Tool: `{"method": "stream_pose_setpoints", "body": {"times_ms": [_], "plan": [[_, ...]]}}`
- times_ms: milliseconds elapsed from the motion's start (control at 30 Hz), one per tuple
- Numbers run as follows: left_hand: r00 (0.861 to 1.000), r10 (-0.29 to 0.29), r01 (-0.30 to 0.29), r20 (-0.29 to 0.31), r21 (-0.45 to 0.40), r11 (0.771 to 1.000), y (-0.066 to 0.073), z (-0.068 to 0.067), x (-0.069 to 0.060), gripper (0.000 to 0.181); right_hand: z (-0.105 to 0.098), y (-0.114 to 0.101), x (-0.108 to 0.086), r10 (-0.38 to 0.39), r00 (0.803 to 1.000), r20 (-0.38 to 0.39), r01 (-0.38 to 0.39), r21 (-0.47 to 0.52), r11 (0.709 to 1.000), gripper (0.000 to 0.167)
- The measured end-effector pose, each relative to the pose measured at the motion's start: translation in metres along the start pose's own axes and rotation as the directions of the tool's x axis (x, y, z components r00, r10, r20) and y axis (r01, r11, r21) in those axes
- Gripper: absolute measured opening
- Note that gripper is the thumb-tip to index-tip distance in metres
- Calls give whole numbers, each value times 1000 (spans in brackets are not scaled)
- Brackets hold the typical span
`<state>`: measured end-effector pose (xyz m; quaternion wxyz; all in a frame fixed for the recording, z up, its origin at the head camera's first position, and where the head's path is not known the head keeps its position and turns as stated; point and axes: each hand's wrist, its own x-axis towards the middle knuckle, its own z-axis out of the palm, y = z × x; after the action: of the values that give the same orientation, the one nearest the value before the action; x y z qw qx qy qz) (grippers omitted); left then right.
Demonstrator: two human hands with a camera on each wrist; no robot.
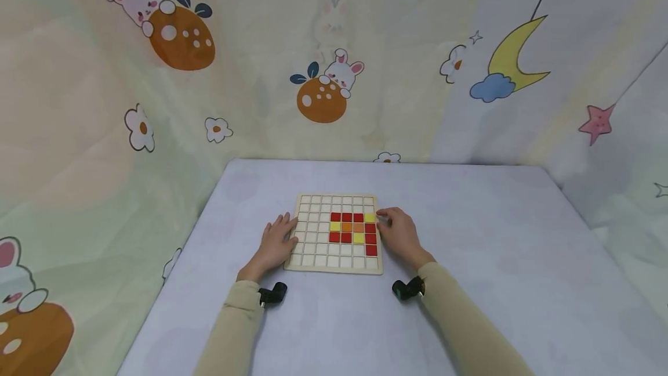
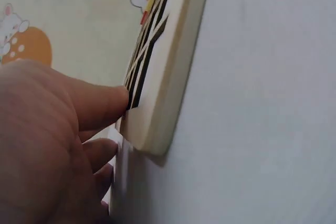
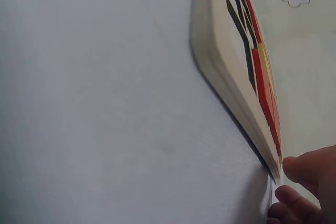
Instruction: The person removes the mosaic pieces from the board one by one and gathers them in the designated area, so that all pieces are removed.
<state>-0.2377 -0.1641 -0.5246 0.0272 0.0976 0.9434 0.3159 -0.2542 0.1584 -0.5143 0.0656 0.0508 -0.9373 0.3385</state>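
Note:
A square wooden grid board (image 1: 313,248) lies flat on the table, several of its cells filled with red tiles (image 1: 341,238), yellow tiles (image 1: 369,217) and orange tiles (image 1: 347,227). Against the board's left edge rests my left hand (image 1: 271,246), its fingers spread; in the left wrist view its thumb (image 2: 102,103) touches the near-corner side of the board. My right hand (image 1: 404,237) is at the right edge, thumb and fingertips beside the yellow tile in the end column. The right wrist view shows that thumb (image 3: 310,169) at the board's rim; the other fingers are partly cut off.
The board stands on a table (image 1: 496,237) with a pale cloth cover. Behind and at the sides hangs a printed curtain (image 1: 407,103) with rabbits, flowers and a moon. Black wrist cameras (image 1: 273,293) sit at both cuffs.

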Motion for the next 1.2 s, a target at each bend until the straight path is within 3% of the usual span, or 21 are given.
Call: {"method": "stream_pose_setpoints", "body": {"times_ms": [300, 433, 800, 1200], "plan": [[995, 2, -11, -95, -95, 995, -1, 3, -3, 43, 0, -1, 15, 14, 1000, 11, -14, -2, 1000, 32], [994, -12, 0, -109, -112, 994, -2, 3, -3, 40, -1, -2, 18, -4, 1000, 10, 4, 2, 1000, 31], [990, -1, -16, -144, -113, 994, -4, 4, -4, 35, -4, -8, 23, 18, 995, 100, -17, -16, 1000, 35], [990, -2, -18, -139, -141, 990, -3, 7, -8, 34, -5, -11, 20, -36, 991, 129, 30, 51, 998, 32]]}}
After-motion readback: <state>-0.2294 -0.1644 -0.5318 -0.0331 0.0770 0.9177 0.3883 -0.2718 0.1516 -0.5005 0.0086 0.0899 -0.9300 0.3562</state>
